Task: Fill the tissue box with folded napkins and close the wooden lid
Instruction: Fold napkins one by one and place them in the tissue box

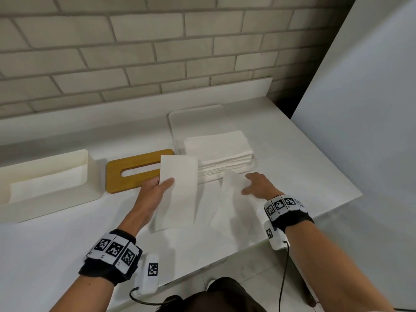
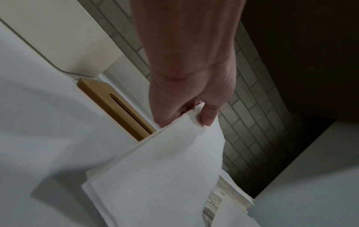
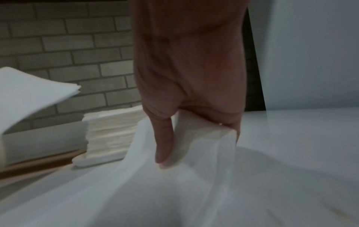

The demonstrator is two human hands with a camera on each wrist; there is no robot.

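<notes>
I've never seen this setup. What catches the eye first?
The wooden lid, the only warm colour, lies on the counter between the open tissue box and the napkin stack. In front, the left hand and right hand each hold a napkin.

pale brick wall (image 1: 139, 52) behind a white counter (image 1: 56, 255).

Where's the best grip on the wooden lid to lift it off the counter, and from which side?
Probably the near long edge of the wooden lid, coming from the front. It lies flat on the counter beside the tissue box, so fingers must get under an edge or hook through its slot. Its right end is covered by the napkin that the left hand pinches.
</notes>
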